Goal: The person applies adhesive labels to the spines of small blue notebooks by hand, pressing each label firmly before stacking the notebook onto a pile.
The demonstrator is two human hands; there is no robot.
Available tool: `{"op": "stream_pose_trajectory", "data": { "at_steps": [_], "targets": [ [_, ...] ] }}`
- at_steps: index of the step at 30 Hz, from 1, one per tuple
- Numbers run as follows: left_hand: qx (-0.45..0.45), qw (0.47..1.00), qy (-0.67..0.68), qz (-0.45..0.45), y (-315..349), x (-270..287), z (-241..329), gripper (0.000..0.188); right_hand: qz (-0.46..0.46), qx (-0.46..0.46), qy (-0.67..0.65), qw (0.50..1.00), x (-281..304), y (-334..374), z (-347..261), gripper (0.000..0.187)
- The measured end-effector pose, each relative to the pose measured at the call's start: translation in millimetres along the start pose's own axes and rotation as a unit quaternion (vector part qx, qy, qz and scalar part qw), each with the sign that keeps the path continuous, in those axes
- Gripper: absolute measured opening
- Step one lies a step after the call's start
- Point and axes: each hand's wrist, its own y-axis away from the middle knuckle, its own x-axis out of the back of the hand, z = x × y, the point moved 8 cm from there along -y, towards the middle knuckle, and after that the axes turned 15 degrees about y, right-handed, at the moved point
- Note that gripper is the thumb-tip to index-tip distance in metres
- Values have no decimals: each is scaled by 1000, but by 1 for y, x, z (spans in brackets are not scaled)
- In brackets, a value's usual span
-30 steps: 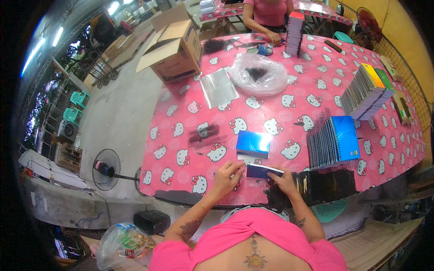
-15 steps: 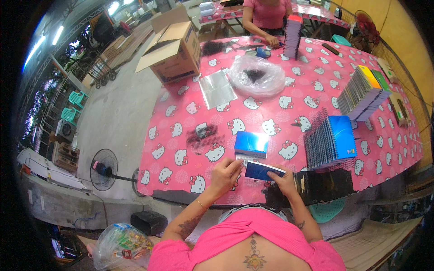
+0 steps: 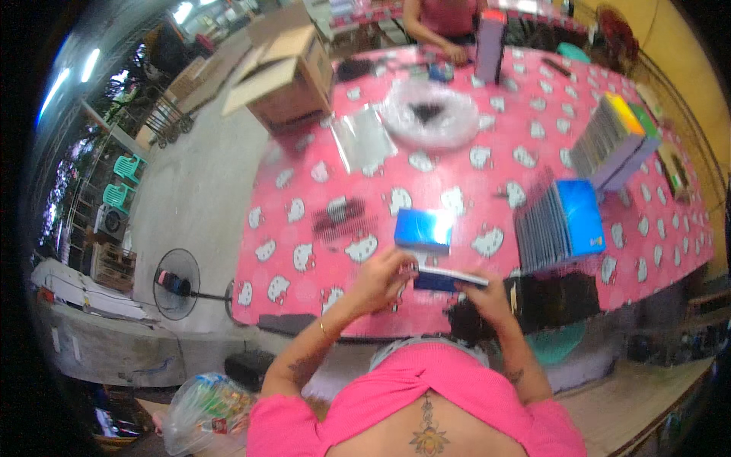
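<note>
A small dark blue notebook (image 3: 440,280) is held near the table's front edge, its page edges turned upward. My right hand (image 3: 489,298) grips it at the right end, thumb on the cover. At its left end my left hand (image 3: 384,278) has thumb and fingers pinched together; what they hold, if anything, is hidden. Just beyond both hands lies a stack of bright blue notebooks (image 3: 423,229). Black binding coils (image 3: 341,218) lie to the left of that stack. A tall pile of blue spiral-bound notebooks (image 3: 577,221) stands on the right.
Spiral notebooks with yellow covers (image 3: 609,145) stand farther right. A plastic bag with black coils (image 3: 430,114), clear sheets (image 3: 364,139) and an open carton (image 3: 285,80) are toward the back. Across the table, a co-worker's hand (image 3: 455,53) is beside a tall notebook stack (image 3: 489,49).
The dark blue notebook has tilted, showing less cover and more page edge. My left hand has come up against its left end. The view has shifted slightly.
</note>
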Motion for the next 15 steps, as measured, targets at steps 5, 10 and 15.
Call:
{"op": "stream_pose_trajectory", "data": {
  "at_steps": [5, 10, 15],
  "targets": [
    [4, 997, -18, -71, -4, 2, 27, 26, -10, 14, -6, 1000, 5, 12, -37, 22],
    [-33, 999, -13, -21, 1, -10, 49, 24, -6, -12, -32, 999, 2, 33, -32, 22],
    [15, 997, -27, -77, 15, -24, 30, 27, -9, -32, -26, 999, 0, 47, -27, 21]
  ]
}}
